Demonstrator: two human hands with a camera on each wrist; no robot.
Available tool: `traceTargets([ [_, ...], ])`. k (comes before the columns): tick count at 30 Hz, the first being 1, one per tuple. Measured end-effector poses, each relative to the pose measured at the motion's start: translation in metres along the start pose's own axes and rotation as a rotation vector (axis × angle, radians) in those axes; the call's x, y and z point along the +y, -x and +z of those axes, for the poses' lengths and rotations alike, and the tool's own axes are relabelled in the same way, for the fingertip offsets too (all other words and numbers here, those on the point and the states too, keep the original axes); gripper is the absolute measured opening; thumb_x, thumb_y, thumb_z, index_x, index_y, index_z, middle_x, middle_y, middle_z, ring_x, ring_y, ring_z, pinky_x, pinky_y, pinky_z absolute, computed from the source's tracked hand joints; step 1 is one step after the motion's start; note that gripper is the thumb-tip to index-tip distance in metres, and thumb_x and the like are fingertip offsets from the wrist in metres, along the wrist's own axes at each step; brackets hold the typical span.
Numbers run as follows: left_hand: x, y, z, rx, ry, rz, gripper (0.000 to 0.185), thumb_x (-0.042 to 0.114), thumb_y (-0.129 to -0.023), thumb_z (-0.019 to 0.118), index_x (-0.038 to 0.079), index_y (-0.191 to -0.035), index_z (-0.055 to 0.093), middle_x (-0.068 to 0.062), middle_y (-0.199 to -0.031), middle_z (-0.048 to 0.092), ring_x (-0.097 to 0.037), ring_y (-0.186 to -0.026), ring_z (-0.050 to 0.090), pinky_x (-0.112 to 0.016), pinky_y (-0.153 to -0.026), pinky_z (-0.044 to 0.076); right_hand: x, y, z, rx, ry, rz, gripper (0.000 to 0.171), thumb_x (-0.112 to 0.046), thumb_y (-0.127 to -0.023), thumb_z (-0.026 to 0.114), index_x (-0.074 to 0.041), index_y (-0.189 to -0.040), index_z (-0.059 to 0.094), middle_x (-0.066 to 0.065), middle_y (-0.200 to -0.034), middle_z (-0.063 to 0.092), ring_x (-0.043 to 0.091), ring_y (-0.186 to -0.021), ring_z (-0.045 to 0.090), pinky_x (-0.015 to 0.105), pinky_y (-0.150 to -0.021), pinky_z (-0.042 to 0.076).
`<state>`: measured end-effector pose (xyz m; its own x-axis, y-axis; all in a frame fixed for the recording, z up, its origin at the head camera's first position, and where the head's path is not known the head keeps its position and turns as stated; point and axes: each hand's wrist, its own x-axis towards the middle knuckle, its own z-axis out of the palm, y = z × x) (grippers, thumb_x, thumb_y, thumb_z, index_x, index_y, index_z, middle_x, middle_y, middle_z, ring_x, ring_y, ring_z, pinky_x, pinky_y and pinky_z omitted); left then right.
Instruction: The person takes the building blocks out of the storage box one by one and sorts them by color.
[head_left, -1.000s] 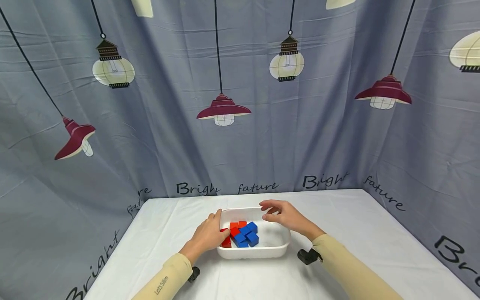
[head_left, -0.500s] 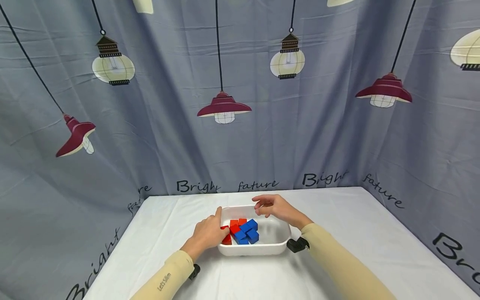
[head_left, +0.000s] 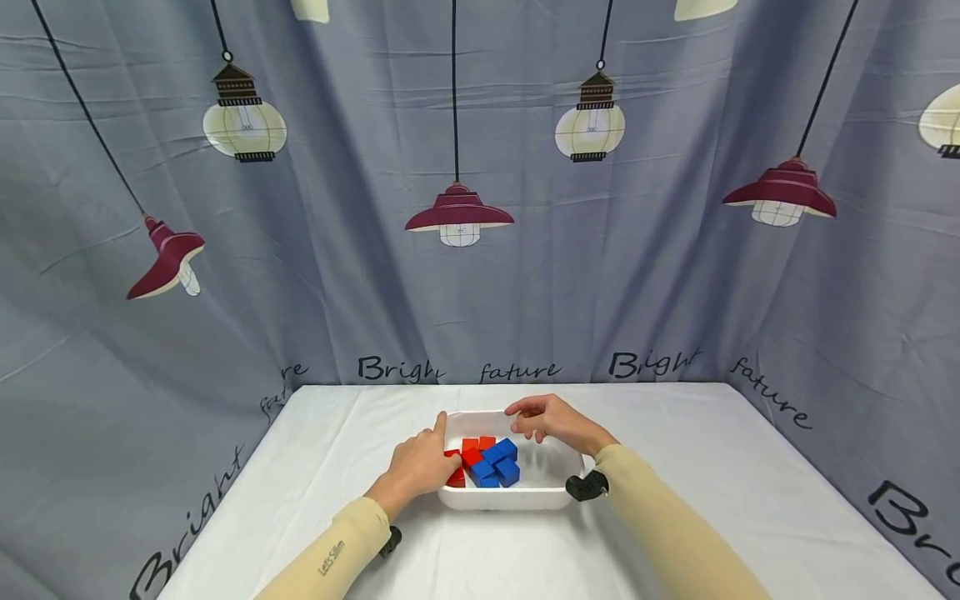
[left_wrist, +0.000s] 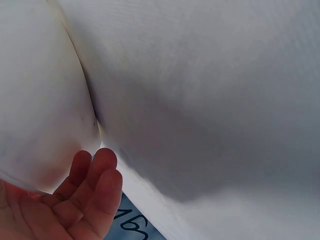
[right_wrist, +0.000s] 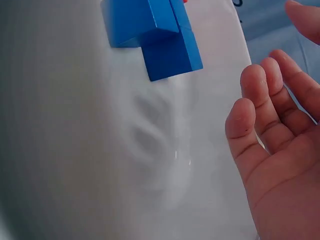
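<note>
Resting at the middle of the white table [head_left: 675, 467], the white tub [head_left: 555, 492] is your landmark, and both of your hands are at it. Inside the tub you have red cubes [head_left: 471, 455] bunched toward its left wall and blue cubes [head_left: 497, 463] touching them just to the right, near the middle; some of the cubes lie tilted against each other rather than flat. The right part of the tub's floor shows bare white in the right wrist view, where two blue cubes [right_wrist: 155, 35] sit pressed together at the top of that view. Your left hand [head_left: 417, 468] lies on the tub's left rim with the forefinger straight along the rim and the other fingers loosely bent; it touches the tub but clasps nothing, and whether its fingers reach the nearest red cube cannot be told. The left wrist view shows only those fingers [left_wrist: 95, 192] against the tub's outer wall. Your right hand [head_left: 547, 418] hovers over the tub's far rim, fingers relaxed and slightly curled, palm [right_wrist: 280, 165] bare, gripping nothing. Behind the tub hangs a grey curtain [head_left: 480, 275] printed with lamps.
</note>
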<state>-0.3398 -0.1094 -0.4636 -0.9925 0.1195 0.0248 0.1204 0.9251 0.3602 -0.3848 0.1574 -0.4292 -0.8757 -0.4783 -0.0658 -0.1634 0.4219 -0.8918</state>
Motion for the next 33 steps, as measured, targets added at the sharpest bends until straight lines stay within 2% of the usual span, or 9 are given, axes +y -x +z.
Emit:
traceTargets([
  [4,0.001,0.0,-0.001,-0.005,0.005,-0.007,0.082,0.037,-0.09,0.064,0.006,-0.157,0.03,-0.019,-0.133,0.062,-0.033,-0.101,0.065,-0.054,-0.093,0.053,0.001,-0.001,-0.005,-0.036,0.004,0.009,0.051,-0.03,-0.092,0.07,-0.002,-0.134,0.061,0.013,-0.106,0.069,0.042,-0.095,0.061,0.035,-0.075,0.051],
  [10,0.002,0.002,-0.001,-0.002,0.009,-0.016,0.081,0.036,-0.09,0.064,0.006,-0.158,0.03,-0.019,-0.136,0.06,-0.035,-0.105,0.065,-0.055,-0.095,0.051,-0.003,-0.005,-0.009,-0.051,0.022,0.031,0.047,-0.028,-0.093,0.067,-0.004,-0.133,0.062,0.025,-0.111,0.065,0.023,-0.083,0.061,0.035,-0.074,0.052],
  [15,0.002,0.002,-0.002,0.0,0.005,-0.019,0.081,0.036,-0.09,0.065,0.006,-0.158,0.03,-0.02,-0.136,0.06,-0.035,-0.106,0.065,-0.055,-0.095,0.051,-0.003,-0.012,-0.008,-0.073,0.004,0.033,0.045,-0.024,-0.094,0.064,-0.002,-0.133,0.062,0.029,-0.114,0.063,0.02,-0.08,0.059,0.034,-0.072,0.05],
  [18,0.005,0.002,-0.002,0.001,-0.001,-0.015,0.081,0.038,-0.091,0.065,0.006,-0.157,0.031,-0.019,-0.136,0.06,-0.035,-0.107,0.065,-0.056,-0.095,0.051,0.0,-0.016,-0.006,-0.078,-0.024,0.047,0.045,-0.024,-0.092,0.066,-0.002,-0.131,0.063,0.03,-0.109,0.063,0.019,-0.076,0.057,0.03,-0.068,0.047],
  [21,0.007,0.002,-0.002,0.001,-0.002,-0.006,0.081,0.038,-0.091,0.065,0.006,-0.157,0.031,-0.02,-0.136,0.061,-0.037,-0.109,0.065,-0.056,-0.095,0.051,0.002,-0.017,-0.003,-0.083,-0.029,0.068,0.043,-0.024,-0.091,0.067,-0.003,-0.129,0.065,0.026,-0.1,0.063,0.018,-0.073,0.054,0.028,-0.066,0.045],
  [27,0.008,0.003,-0.002,0.0,0.004,-0.017,0.081,0.038,-0.091,0.065,0.006,-0.157,0.032,-0.021,-0.136,0.06,-0.038,-0.11,0.065,-0.057,-0.095,0.051,0.01,-0.022,0.001,-0.099,-0.044,0.089,0.043,-0.023,-0.091,0.068,-0.003,-0.128,0.066,0.007,-0.073,0.054,0.018,-0.063,0.048,0.027,-0.061,0.039],
  [33,0.007,0.002,-0.002,0.003,0.001,-0.037,0.082,0.039,-0.09,0.066,0.007,-0.157,0.031,-0.02,-0.135,0.061,-0.036,-0.108,0.065,-0.056,-0.096,0.051,0.013,-0.027,0.003,-0.096,-0.052,0.115,0.038,-0.022,-0.092,0.068,-0.005,-0.125,0.068,0.003,-0.068,0.051,0.018,-0.06,0.045,0.026,-0.06,0.036],
])
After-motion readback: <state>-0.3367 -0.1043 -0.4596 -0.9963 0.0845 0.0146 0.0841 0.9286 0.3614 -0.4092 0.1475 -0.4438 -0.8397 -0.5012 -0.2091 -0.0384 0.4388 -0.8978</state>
